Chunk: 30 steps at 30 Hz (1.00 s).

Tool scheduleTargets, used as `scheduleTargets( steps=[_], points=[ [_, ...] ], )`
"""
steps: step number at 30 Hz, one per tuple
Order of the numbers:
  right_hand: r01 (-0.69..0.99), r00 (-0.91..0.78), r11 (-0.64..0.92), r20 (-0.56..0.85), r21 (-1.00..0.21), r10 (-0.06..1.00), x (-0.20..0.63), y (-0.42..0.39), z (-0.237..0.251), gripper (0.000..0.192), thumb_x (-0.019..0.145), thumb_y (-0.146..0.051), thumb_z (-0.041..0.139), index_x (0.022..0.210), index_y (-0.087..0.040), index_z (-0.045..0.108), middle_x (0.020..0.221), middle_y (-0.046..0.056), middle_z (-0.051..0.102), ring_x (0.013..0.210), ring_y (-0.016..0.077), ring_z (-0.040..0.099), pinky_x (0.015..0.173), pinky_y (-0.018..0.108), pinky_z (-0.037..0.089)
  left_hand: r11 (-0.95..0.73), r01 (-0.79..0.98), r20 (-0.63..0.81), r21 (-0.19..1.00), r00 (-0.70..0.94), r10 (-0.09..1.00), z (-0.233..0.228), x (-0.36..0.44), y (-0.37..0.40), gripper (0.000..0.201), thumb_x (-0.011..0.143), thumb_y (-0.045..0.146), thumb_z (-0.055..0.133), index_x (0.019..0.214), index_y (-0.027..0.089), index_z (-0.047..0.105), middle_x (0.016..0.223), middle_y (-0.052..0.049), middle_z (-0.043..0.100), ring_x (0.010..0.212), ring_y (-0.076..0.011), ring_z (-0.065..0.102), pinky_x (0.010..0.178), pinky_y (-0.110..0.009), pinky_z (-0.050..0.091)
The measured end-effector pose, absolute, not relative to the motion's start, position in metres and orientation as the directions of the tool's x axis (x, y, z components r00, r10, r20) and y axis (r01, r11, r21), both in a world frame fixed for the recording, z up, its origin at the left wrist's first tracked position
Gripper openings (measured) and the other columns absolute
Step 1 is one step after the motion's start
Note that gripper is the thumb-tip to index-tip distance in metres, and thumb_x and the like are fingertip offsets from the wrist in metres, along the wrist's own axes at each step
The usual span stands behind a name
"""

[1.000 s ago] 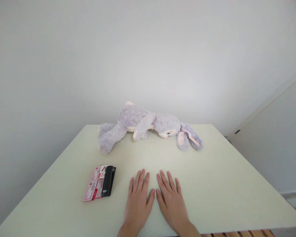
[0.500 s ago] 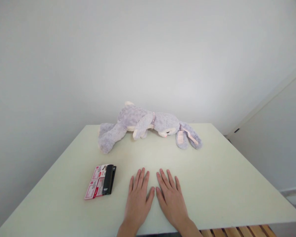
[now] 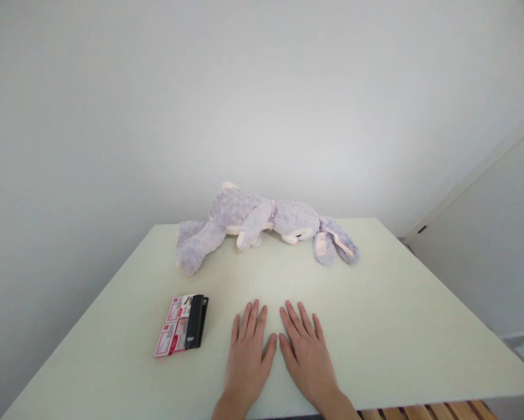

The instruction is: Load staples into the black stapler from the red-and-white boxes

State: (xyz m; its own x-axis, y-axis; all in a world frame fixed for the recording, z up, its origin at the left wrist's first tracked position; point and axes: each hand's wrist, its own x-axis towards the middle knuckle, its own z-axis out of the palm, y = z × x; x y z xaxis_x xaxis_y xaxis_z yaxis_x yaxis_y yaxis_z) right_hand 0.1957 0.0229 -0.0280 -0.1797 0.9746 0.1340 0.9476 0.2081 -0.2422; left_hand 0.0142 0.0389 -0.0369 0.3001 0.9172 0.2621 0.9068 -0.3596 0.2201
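Grip spread apart on both my left hand (image 3: pixel 245 364) and right hand (image 3: pixel 309 363), palms down on the desk (image 3: pixel 411 332). At twelve o'clock I see a plush rabbit (image 3: pixel 296 219); toward ten, red-and-white packets (image 3: pixel 171 329) beside black stapler-like items (image 3: pixel 195 321).

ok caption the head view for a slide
Left hand, right hand flat on table; boxes to the left, plush rabbit behind.

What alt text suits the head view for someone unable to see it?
The left hand and right hand lie flat, palms down, on a pale table, holding nothing. Beyond them a plush rabbit lies lengthwise, ears to the right; left of the hands are red-and-white boxes and an apparent black stapler.
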Motion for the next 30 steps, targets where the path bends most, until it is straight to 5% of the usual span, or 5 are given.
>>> scheduleTargets(
  steps=[10, 16, 23, 27, 30],
  points=[
    [0.946, -0.17, 0.209, 0.172, -0.246, 0.97, 0.197, 0.023, -0.031, 0.057, 0.106, -0.041, 0.036, 0.162, -0.037, 0.029, 0.169, -0.005, 0.028, 0.158, 0.0281, 0.02, 0.124, 0.056, 0.024, -0.358, 0.909, 0.253, 0.213, 0.302, 0.919, -0.04, 0.014, 0.041, 0.064, 0.105, 0.04, 0.043, 0.164, 0.029, 0.021, 0.171, -0.004, 0.022, 0.158, -0.0269, 0.019, 0.126, -0.056, 0.026],
    [0.871, -0.036, 0.091, 0.122, -0.482, 0.992, 0.162, 0.054, -0.001, 0.034, 0.101, -0.033, 0.047, 0.128, -0.023, 0.065, 0.131, 0.012, 0.065, 0.125, 0.0318, 0.056, 0.108, 0.05, 0.044, -0.403, 0.898, 0.266, 0.179, 0.35, 0.898, -0.048, 0.01, 0.027, 0.065, 0.103, 0.032, 0.044, 0.164, 0.027, 0.023, 0.17, -0.004, 0.027, 0.158, -0.0296, 0.021, 0.125, -0.057, 0.027],
    [0.617, -0.289, 0.276, 0.115, -0.737, 0.95, 0.021, 0.098, 0.021, 0.081, 0.088, -0.059, 0.067, 0.152, -0.021, 0.037, 0.134, 0.013, 0.053, 0.121, 0.0318, 0.055, 0.099, 0.047, 0.049, -0.578, 0.809, 0.303, 0.108, 0.527, 0.794, -0.096, -0.02, -0.033, 0.077, 0.096, 0.031, 0.051, 0.165, 0.028, 0.018, 0.16, -0.004, 0.047, 0.146, -0.0298, 0.045, 0.118, -0.049, 0.039],
    [0.661, -0.332, 0.295, 0.084, -0.69, 0.94, -0.017, 0.112, 0.018, 0.078, 0.083, -0.048, 0.072, 0.147, -0.017, 0.041, 0.131, 0.015, 0.054, 0.117, 0.0325, 0.055, 0.096, 0.047, 0.049, -0.55, 0.791, 0.331, 0.267, 0.46, 0.824, -0.104, -0.037, -0.054, 0.054, 0.096, 0.024, 0.05, 0.148, 0.038, 0.053, 0.135, -0.001, 0.069, 0.129, -0.028, 0.06, 0.113, -0.047, 0.048],
    [0.667, -0.36, 0.331, 0.099, -0.668, 0.928, 0.005, 0.117, 0.016, 0.058, 0.081, -0.024, 0.067, 0.137, -0.02, 0.052, 0.127, 0.011, 0.059, 0.116, 0.0294, 0.055, 0.095, 0.043, 0.047, -0.492, 0.724, 0.369, 0.484, 0.341, 0.865, -0.087, -0.046, -0.051, 0.036, 0.099, 0.017, 0.044, 0.119, 0.028, 0.071, 0.116, -0.007, 0.075, 0.111, -0.0243, 0.068, 0.097, -0.039, 0.058]
  ],
)
